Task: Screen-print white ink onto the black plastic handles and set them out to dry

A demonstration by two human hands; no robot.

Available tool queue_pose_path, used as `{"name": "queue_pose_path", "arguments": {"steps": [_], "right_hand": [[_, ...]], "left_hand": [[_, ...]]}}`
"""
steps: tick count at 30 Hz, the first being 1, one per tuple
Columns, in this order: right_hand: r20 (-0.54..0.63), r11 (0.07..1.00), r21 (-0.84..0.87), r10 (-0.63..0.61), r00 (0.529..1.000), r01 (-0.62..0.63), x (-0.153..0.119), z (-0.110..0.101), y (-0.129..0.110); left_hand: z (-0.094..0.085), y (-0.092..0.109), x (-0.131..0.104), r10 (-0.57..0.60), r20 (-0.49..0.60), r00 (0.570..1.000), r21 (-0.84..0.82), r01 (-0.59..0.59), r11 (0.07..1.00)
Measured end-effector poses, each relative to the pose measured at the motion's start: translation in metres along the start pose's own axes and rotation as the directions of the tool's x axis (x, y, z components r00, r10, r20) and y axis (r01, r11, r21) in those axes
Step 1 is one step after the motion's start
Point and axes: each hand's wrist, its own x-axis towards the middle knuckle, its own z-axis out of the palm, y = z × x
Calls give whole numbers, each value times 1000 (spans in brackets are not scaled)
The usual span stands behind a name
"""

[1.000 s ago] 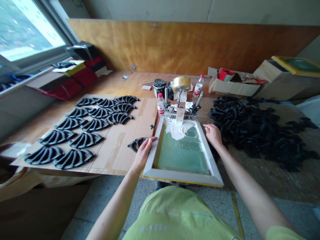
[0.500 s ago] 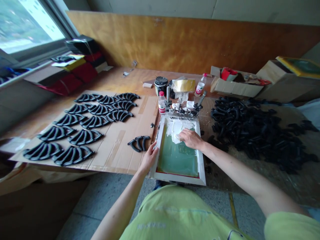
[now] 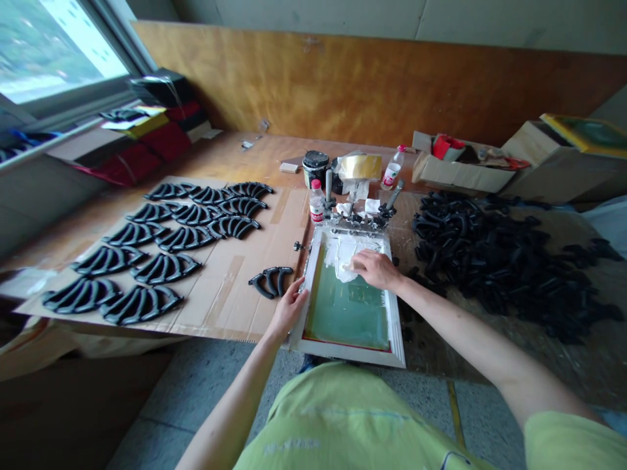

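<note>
A screen printing frame [image 3: 396, 326] with green mesh [image 3: 345, 313] lies before me, its far end at a metal hinge clamp [image 3: 355, 225]. My left hand [image 3: 290, 307] is closed on the frame's left edge. Over the upper part of the mesh, my right hand [image 3: 377, 269] is closed, fingertips down at a thick patch of white ink [image 3: 343, 254]. What those fingers pinch is hidden by the hand and the ink. Just left of my left hand, a small group of curved black handles [image 3: 271, 282] rests on the cardboard [image 3: 230, 307].
Fanned rows of black handles [image 3: 166, 267] cover the cardboard's left side. A big heap of black handles [image 3: 490, 261] lies on the right. Behind the frame are two red-capped bottles [image 3: 316, 202], a black bucket [image 3: 315, 168] and tape [image 3: 360, 167]. An open carton [image 3: 465, 176] stands back right.
My right hand stays over the white ink, almost unmoved. The left hand remains at the frame's left edge. The view has shifted very slightly.
</note>
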Motion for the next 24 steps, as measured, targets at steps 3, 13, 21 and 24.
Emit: {"name": "queue_pose_path", "arguments": {"steps": [3, 13, 21, 24], "right_hand": [[-83, 979, -37, 196, 977, -200, 43, -22, 20], [-229, 694, 88, 713, 663, -715, -17, -45, 94], [-89, 933, 20, 360, 929, -360, -41, 36, 3], [-138, 974, 27, 228, 964, -226, -41, 40, -50]], "left_hand": [[-5, 31, -12, 42, 6, 999, -6, -42, 999], [15, 149, 5, 361, -57, 931, -270, -363, 892], [65, 78, -2, -24, 112, 993, -316, 58, 947], [73, 32, -20, -213, 222, 952, -282, 272, 920]]}}
